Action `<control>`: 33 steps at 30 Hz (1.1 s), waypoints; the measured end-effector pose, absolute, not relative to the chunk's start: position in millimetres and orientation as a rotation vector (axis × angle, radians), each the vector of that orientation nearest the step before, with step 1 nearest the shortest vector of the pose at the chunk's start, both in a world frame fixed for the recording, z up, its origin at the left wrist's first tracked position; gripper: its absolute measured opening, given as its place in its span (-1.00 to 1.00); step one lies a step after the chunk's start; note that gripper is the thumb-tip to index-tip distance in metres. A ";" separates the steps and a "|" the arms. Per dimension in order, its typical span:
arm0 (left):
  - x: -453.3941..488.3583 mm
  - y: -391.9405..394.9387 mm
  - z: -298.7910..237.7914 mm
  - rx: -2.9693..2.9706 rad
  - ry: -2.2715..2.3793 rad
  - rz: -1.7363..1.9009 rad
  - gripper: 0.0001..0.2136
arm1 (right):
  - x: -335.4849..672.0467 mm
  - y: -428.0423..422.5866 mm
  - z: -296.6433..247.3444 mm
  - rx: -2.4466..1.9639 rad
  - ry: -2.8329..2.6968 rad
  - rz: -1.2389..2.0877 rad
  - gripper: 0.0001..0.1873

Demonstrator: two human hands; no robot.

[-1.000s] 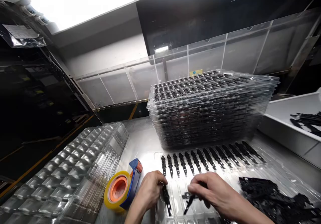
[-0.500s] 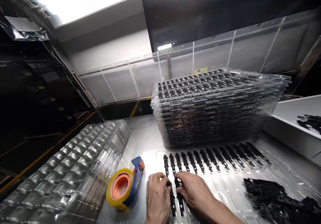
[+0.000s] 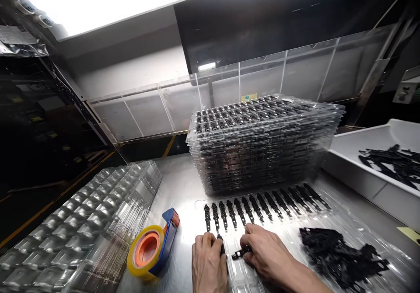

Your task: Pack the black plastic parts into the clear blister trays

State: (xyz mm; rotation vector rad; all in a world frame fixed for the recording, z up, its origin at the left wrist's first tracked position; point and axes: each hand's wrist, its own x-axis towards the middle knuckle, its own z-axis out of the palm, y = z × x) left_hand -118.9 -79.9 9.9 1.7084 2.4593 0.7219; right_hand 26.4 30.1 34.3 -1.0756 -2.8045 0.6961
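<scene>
My left hand [image 3: 209, 262] is closed over a slim black plastic part [image 3: 222, 245] at the front left of a clear plastic tray [image 3: 236, 277]. The fingers cover much of that part, so I cannot tell whether it rests in a slot. Just to the right, my right hand [image 3: 267, 253] pinches another black plastic part [image 3: 240, 253], which points sideways to the left above the tray. Behind both hands, a row of similar black parts [image 3: 239, 210] lies side by side in the tray's slots. A loose heap of black parts [image 3: 337, 256] lies on the tray's right side.
Filled clear trays [image 3: 259, 153] are stacked at the back. On the left stands a pile of clear trays [image 3: 82, 223] with bare pockets. A tape dispenser [image 3: 167, 236] with yellow tape sits between that pile and my left hand. At right, a white bin [image 3: 367, 183] contains black parts.
The right hand's black part has turned from lengthwise to sideways, and that hand has shifted right. My left hand now covers more of its part. The view has swung somewhat to the right.
</scene>
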 end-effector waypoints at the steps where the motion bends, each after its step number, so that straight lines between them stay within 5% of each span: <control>1: -118.1 -79.4 11.2 1.702 2.460 0.716 -0.75 | 28.4 30.8 34.9 -1.076 -2.794 0.703 -0.82; 12: -135.7 -97.0 -31.2 1.811 2.533 1.114 -0.83 | 17.5 17.1 15.2 -0.696 -2.703 0.559 -0.67; 18: -123.6 -90.5 -27.8 1.906 2.425 0.980 -0.81 | 15.9 12.8 10.8 -0.646 -2.797 0.509 -0.86; 22: -115.5 -83.6 -20.2 1.871 2.387 0.868 -0.74 | 24.8 16.5 13.5 -0.766 -2.759 0.712 -0.75; 27: -106.3 -77.2 -9.8 1.803 2.445 0.770 -0.71 | 30.9 35.8 19.5 -1.029 -2.170 1.377 -0.64; 33: -102.8 -81.0 -11.5 1.802 2.515 0.873 -0.72 | 28.8 38.3 29.9 -1.057 -2.082 1.301 -0.55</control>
